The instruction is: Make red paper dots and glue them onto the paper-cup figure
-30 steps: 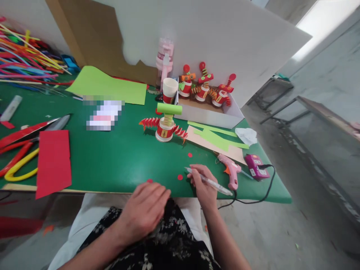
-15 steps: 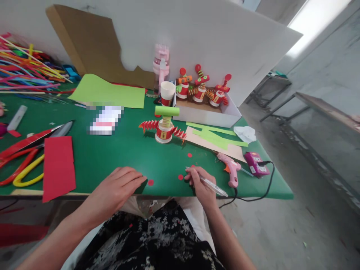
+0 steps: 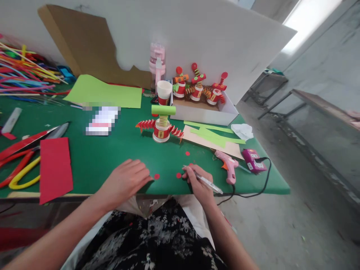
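My left hand (image 3: 128, 182) rests on the green tabletop near its front edge, fingers stretched out, their tips just short of a small red paper circle (image 3: 156, 176). In my right hand (image 3: 201, 185) is a clear pen (image 3: 209, 183), its tip pointing up and to the left. Another red paper circle (image 3: 179, 175) lies just left of my right fingers, and one more (image 3: 188, 153) lies farther back. Beyond both hands stands a paper-cup figure (image 3: 161, 132) with red folded-paper arms and a green paper roll on top.
On the right lie a pink glue gun (image 3: 229, 165), a purple power block (image 3: 253, 161) and green paper strips (image 3: 210, 137). A white box (image 3: 202, 113) behind holds three cup figures. Scissors (image 3: 28, 163) and a red paper sheet (image 3: 56, 168) are at left.
My left hand has slid right, and the red paper circle by its fingertips has shifted right and slightly back. My right hand keeps the pen in nearly the same place. The view has shifted slightly.
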The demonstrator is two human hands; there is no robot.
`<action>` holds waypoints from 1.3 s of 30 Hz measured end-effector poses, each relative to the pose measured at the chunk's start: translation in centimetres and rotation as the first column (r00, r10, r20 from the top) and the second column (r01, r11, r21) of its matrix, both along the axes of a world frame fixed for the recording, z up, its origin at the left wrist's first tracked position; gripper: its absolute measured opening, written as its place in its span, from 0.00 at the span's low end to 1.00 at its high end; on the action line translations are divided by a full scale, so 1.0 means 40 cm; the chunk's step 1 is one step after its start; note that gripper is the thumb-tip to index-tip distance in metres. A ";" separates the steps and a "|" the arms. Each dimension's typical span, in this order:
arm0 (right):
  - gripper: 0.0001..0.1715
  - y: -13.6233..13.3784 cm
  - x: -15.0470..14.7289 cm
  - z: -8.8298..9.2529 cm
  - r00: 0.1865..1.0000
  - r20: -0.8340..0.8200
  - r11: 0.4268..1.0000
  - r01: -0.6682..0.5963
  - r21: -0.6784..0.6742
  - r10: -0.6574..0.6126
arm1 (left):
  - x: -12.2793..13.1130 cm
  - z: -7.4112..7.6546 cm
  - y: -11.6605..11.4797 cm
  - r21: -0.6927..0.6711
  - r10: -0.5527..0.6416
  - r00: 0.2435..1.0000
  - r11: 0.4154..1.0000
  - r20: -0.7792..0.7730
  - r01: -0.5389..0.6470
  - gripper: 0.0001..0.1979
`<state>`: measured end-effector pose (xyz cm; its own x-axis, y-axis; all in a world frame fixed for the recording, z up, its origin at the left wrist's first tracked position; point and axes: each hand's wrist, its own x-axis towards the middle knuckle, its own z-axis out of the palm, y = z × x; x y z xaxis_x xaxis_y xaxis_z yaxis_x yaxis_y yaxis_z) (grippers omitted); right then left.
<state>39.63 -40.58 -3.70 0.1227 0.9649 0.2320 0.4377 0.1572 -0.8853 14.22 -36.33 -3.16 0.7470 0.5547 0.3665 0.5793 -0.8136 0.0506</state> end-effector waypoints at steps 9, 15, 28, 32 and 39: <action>0.16 0.000 0.000 -0.003 1.000 0.011 1.000 -0.014 0.007 0.014 | -0.003 -0.001 0.076 -0.324 -0.219 0.970 0.915 0.104 0.241 0.10; 0.17 0.000 0.001 -0.002 1.000 0.018 1.000 -0.021 0.010 0.020 | 0.045 -0.026 0.055 -0.242 -0.133 0.987 0.958 0.092 0.151 0.12; 0.16 0.000 0.001 -0.006 1.000 0.016 1.000 -0.017 0.003 0.017 | 0.001 -0.011 0.031 -0.242 -0.103 0.981 0.960 0.166 0.141 0.14; 0.17 -0.002 0.000 -0.006 1.000 0.015 1.000 -0.001 -0.008 0.001 | 0.013 -0.015 0.061 -0.208 -0.181 0.980 0.959 0.081 0.194 0.16; 0.17 -0.003 0.002 -0.008 0.999 0.042 1.000 -0.007 -0.015 0.008 | 0.048 -0.023 0.033 -0.049 -0.110 0.992 0.992 0.055 0.113 0.18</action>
<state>39.70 -40.70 -4.04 0.1061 0.9690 0.2229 0.4736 0.1479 -0.8683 16.12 -34.99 -4.10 0.7859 0.4882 0.3795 0.4806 -0.8684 0.1218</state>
